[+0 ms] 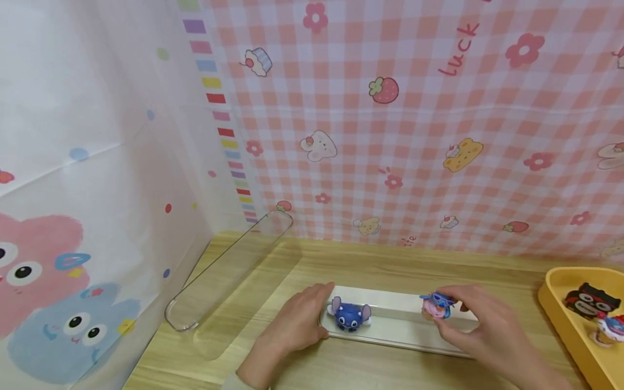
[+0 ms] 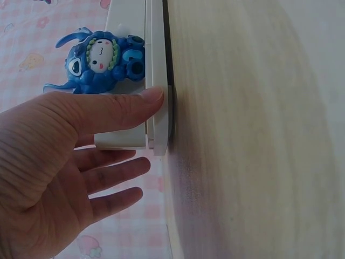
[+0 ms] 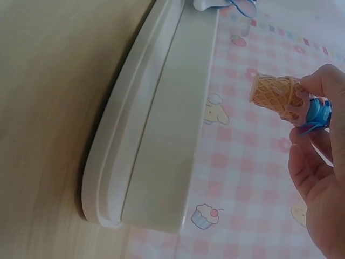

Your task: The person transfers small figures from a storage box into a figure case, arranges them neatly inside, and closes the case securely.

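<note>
While the ice-cream-cone figurine (image 1: pixel 437 307) hovers above the white stand (image 1: pixel 395 331), we pinch it in our right hand (image 1: pixel 489 325); our left hand (image 1: pixel 304 317) grips the stand's left end, beside a blue figurine (image 1: pixel 349 316). Rightward we see a yellow tray (image 1: pixel 563 319).

Waffle-cone figure (image 3: pixel 291 100) between fingers (image 3: pixel 302 170)

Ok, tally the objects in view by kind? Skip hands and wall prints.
White base: 1
Clear cover: 1
Yellow tray: 1
Toy figures: 4 (blue one on base, cone one in right hand, dark one and red-topped one in tray)
Total: 7; the tray runs out of frame.
</note>
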{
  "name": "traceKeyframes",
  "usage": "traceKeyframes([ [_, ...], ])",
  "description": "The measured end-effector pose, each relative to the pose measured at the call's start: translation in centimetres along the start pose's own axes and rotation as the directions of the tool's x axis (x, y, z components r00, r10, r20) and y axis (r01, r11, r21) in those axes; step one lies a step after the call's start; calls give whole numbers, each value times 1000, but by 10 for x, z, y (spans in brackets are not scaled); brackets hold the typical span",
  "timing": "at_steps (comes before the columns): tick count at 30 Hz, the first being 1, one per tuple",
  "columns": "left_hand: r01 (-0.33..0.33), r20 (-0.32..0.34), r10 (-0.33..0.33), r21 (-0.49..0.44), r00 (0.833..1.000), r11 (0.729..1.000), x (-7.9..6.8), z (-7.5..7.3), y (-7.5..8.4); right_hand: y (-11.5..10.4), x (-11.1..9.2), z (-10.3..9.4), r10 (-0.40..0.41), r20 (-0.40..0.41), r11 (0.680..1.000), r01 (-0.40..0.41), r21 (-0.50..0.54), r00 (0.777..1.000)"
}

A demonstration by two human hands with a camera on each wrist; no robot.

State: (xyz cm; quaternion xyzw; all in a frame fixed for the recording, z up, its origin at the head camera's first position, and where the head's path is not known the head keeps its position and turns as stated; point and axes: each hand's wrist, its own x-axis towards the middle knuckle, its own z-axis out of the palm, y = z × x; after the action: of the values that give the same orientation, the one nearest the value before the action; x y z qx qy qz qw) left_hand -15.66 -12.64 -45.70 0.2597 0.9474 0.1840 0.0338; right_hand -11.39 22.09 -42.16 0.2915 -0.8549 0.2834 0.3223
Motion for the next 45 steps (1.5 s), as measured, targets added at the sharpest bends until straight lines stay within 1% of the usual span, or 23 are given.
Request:
traceKeyframes([
  [3,3,3,-3,0,1000,1000,0,0,0,1,-1,4,9,22,1000,-9,19,1000],
  [8,1,3,-1,-6,1000,1000,0,-1,0,2,-1,13,-51,-18,997,52,56,999],
  [10,0,1,0,-7,1000,1000,0,0,0,3,-1,17,-88,-47,994,91,63,995],
  [11,-1,1,1,-7,1000,1000,0,0,0,2,-1,19,-93,-45,993,96,65,995],
  [14,-4,0,4,-2,1000,1000,0,0,-1,2,-2,23,-88,-23,993,90,71,996],
  [17,-3,2,3,4,1000,1000,0,0,-1,0,-4,26,-61,28,995,58,83,998],
  [19,-5,1,5,6,1000,1000,0,0,-1,0,-4,28,-57,50,995,53,87,997],
  [23,-4,1,4,6,1000,1000,0,0,-1,-1,-5,34,-87,56,992,81,101,995],
  [27,-5,1,5,5,1000,1000,0,0,-1,-1,-6,38,-94,75,991,85,107,993],
  [30,-6,-3,6,5,1000,1000,1,0,-1,-1,-6,41,-89,94,993,81,90,992],
  [38,-1,-5,1,-1,1000,1000,1,0,0,2,-9,47,-102,112,994,95,62,988],
  [45,-6,-6,5,-2,1000,1000,1,0,0,2,-10,55,-162,94,986,159,46,982],
])
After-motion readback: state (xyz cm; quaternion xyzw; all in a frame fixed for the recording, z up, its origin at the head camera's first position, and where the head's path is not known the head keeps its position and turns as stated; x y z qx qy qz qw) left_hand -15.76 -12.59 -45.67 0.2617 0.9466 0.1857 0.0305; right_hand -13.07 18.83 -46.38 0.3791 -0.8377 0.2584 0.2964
